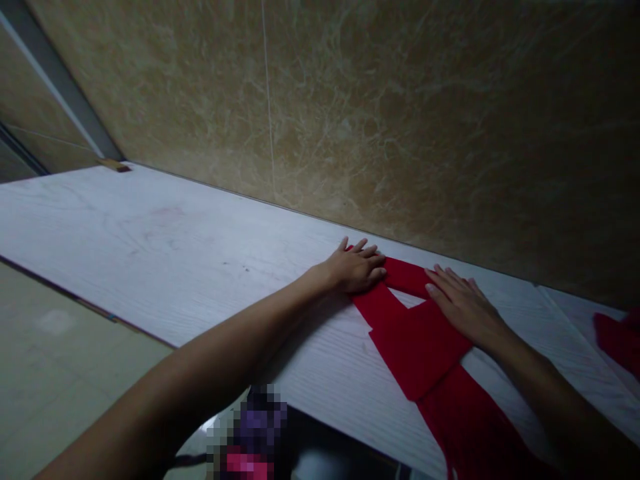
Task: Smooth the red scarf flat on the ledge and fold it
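Note:
A long red strip of cloth (423,350) lies on the white wood-grain table, folded over itself into a loop. White tabletop shows through a small gap inside the loop. My left hand (357,268) presses down on the loop's far left corner, fingers spread over the fabric. On the right side of the loop rests my right hand (463,303), flat with its fingers stretched out, covering that corner. The near end of the cloth runs down toward the table's front edge and out of view at the bottom.
A marbled brown wall (320,120) stands along the back edge of the white table (150,247). More red fabric (617,340) lies at the far right. A small wooden block (114,165) sits at the far left corner. Something dark is below the front edge, partly blurred out.

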{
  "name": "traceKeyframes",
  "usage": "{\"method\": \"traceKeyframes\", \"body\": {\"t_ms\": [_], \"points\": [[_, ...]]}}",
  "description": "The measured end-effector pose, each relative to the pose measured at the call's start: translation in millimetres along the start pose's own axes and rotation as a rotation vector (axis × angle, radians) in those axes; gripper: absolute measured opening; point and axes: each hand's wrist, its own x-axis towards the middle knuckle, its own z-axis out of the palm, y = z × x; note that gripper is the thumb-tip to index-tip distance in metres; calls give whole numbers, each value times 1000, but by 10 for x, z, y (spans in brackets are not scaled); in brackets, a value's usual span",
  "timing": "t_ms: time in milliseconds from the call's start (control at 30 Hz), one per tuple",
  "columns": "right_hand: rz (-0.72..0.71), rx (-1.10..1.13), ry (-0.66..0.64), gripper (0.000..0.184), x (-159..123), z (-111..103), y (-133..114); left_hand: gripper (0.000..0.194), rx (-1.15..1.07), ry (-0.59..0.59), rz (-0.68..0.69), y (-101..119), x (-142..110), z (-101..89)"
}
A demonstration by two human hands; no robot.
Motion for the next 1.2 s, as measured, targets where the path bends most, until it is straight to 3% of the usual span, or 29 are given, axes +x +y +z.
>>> {"method": "traceKeyframes", "body": {"t_ms": [167, 433, 967, 1200], "points": [[9, 22, 15, 69, 174, -110, 101, 55, 90, 188, 132, 70, 27, -38], [-73, -5, -42, 66, 285, 98, 175, 60, 49, 5, 104, -7, 69, 106], [-69, -18, -45, 63, 263, 92, 130, 60, 21, 44, 75, 29, 19, 117], [-62, -5, -36, 61, 264, 72, 109, 54, -137, 99, 71, -23, 66, 126]]}}
